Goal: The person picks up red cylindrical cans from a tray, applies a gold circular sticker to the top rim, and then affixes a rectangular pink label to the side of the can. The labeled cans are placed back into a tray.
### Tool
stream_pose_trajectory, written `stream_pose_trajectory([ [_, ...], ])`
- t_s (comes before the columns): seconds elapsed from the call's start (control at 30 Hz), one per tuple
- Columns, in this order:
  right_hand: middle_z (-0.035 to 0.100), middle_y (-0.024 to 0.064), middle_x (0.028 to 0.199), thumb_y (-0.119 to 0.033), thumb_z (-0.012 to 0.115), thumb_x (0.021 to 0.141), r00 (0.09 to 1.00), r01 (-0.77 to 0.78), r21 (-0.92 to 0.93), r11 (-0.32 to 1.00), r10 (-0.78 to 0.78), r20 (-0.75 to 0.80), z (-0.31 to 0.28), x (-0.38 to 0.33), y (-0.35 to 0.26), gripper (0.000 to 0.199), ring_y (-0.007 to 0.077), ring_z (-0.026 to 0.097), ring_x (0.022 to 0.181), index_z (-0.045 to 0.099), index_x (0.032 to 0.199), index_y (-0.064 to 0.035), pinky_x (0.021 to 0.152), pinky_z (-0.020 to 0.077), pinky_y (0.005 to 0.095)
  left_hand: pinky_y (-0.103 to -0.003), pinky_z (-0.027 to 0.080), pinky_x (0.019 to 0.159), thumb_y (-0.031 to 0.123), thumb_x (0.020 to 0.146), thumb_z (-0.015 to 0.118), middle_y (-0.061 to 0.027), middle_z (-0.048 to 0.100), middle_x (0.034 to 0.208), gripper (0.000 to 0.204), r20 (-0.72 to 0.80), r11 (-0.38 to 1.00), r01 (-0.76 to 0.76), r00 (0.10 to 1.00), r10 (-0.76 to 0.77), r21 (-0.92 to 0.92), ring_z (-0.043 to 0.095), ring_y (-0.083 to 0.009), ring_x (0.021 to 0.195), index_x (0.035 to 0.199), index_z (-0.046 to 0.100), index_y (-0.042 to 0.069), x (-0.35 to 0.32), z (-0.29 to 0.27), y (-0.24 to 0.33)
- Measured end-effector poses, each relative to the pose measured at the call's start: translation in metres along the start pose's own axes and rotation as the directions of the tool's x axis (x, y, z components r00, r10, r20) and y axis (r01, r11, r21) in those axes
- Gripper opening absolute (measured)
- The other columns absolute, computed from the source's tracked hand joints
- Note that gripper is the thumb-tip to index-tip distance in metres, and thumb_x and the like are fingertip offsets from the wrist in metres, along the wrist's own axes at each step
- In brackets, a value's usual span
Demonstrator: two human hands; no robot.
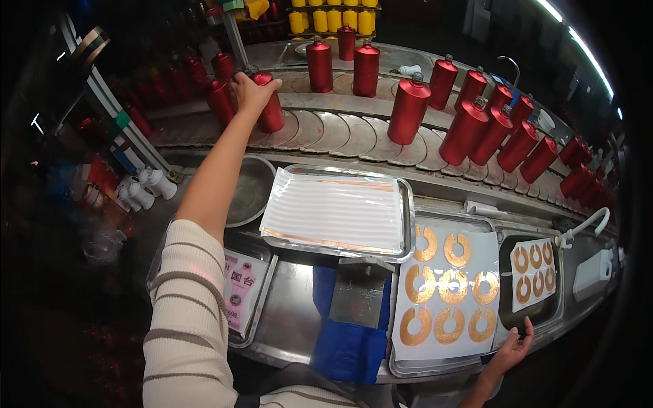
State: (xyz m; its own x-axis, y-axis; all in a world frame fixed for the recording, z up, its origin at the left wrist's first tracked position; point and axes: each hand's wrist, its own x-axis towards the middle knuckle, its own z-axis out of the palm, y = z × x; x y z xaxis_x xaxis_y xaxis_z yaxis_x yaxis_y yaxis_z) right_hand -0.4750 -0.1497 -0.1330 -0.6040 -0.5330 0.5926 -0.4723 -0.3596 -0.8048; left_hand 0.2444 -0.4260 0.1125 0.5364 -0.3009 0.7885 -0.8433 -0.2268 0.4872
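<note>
Bottle [270, 109]: red metal, upright on the curved slatted conveyor [326, 132], at its left end, far from the person.
Left hand [252, 92]: arm stretched out across the bench, fingers wrapped over the top of the bottle, closed on it.
Right hand [513, 348]: low at the near right edge, fingers loosely spread, tips touching the edge of the sticker sheet [445, 292]; it holds nothing.
Sticker sheet: white, lying in a metal tray, carrying three rows of gold C-shaped rings.
Small sheet [534, 272]: more gold rings, in a dark tray just to the right of the first.
Other bottles [469, 129]: many red ones standing along the conveyor, crowded toward the right, where they lean in the bent view; two stand upright near the far middle.
Yellow bottles [333, 19]: a row on a shelf behind the conveyor.
Steel tray [340, 211]: middle of the bench, holding a white striped sheet with copper-coloured edges.
Blue cloth [347, 340]: near the front edge, a grey metal plate [358, 289] lying on it.
Bowl [250, 190]: metal, left of the steel tray, partly hidden by the forearm.
</note>
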Motion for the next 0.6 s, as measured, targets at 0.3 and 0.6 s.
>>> stream_pose_trajectory([
  [0.3, 0.058, 0.0092, 0.113, 0.005, 0.052, 0.094, 0.922, -0.297, 0.058, 0.953, 0.270, 0.278, 0.048, -0.036, -0.067, 0.038, 0.0147, 0.058, 0.101, 0.053, 0.132, 0.0019, 0.088, 0.0488, 0.0277, -0.047, 0.052, 0.094, 0.046, 0.057, 0.091, -0.0279, 0.057, 0.123, 0.089, 0.144, 0.971, -0.015, 0.988, 0.050, -0.238, 0.061, -0.0424, 0.109, 0.123, 0.053, 0.000, -0.005, 0.037, 0.008],
  [0.6, 0.060, 0.0073, 0.110, 0.006, 0.054, 0.093, 0.823, -0.434, 0.081, 0.897, 0.359, 0.441, 0.060, -0.052, -0.115, 0.034, 0.0117, 0.057, 0.097, 0.057, 0.126, 0.0026, 0.086, 0.0469, 0.0242, -0.034, 0.053, 0.093, 0.023, 0.069, 0.092, -0.0106, 0.067, 0.115, 0.067, 0.304, 0.765, 0.006, 0.920, 0.248, -0.644, 0.066, -0.0186, 0.104, 0.124, 0.058, 0.003, -0.076, -0.225, 0.017],
])
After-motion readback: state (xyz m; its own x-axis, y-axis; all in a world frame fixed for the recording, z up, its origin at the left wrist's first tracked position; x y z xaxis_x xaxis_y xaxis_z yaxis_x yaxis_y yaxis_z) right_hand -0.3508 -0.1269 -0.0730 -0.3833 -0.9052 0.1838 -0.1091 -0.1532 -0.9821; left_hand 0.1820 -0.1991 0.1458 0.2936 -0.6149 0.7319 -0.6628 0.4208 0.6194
